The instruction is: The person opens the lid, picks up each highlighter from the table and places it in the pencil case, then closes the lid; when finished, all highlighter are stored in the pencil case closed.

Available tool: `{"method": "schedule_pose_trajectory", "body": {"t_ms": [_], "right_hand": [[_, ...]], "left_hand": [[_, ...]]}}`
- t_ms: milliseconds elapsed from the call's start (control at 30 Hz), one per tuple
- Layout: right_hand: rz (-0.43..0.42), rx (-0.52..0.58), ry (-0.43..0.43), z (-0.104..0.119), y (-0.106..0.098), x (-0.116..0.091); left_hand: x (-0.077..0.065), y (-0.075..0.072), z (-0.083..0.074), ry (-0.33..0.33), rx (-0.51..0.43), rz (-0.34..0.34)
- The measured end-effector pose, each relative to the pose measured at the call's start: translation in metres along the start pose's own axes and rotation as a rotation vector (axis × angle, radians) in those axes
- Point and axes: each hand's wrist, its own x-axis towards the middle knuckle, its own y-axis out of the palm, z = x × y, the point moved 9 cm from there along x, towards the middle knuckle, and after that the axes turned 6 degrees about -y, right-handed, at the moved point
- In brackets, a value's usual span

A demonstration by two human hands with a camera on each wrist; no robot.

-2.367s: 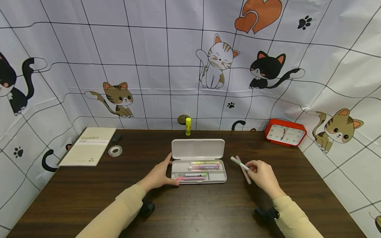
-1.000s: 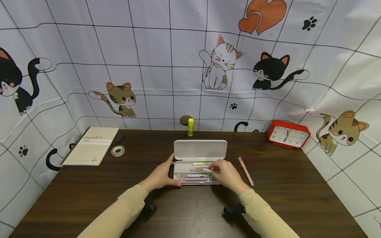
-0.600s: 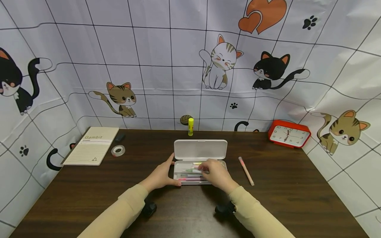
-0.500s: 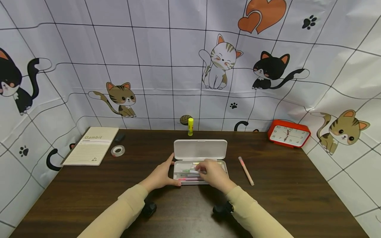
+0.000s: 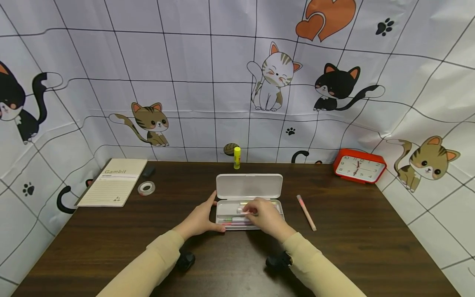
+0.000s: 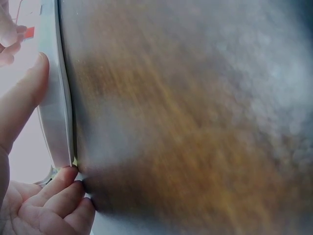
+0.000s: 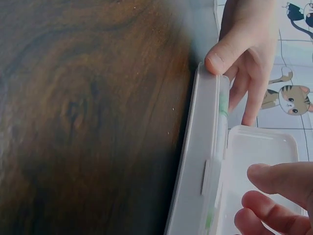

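Note:
An open white pencil case (image 5: pixel 249 187) lies on the table in the head view, lid tipped back. My left hand (image 5: pixel 200 216) holds its left end, thumb at the front edge and fingers at the back. My right hand (image 5: pixel 269 216) is over the right half of the tray, hiding part of the pens. In the right wrist view, its thumb and fingers (image 7: pixel 266 174) stand apart with nothing visible between them. A white marker with green (image 7: pixel 223 103) lies along the tray there. A pink-purple pen (image 5: pixel 237 224) is in the front compartment.
Right of the case lies a peach marker with a pink end (image 5: pixel 306 213). Behind stand a yellow glue-stick-like tube (image 5: pixel 237 158) and a red clock (image 5: pixel 360 166). A notebook (image 5: pixel 113 183), a tape roll (image 5: pixel 146 188) and a dark block (image 5: pixel 148 171) lie at left.
My right hand has carried the green-marked white marker from the table's right side into the case and let go of it. My left hand has kept its hold on the case.

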Motion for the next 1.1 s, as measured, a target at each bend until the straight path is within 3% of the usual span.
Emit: {"method": "schedule_pose_trajectory", "body": {"t_ms": [433, 1100], "right_hand": [[-0.074, -0.005, 0.037, -0.015, -0.022, -0.013], [-0.104, -0.035, 0.201, -0.067, -0.056, -0.044]], "left_hand": [[0.001, 0.001, 0.0, -0.003, 0.0, 0.001], [0.0, 0.0, -0.001, -0.004, -0.001, 0.002]]}}
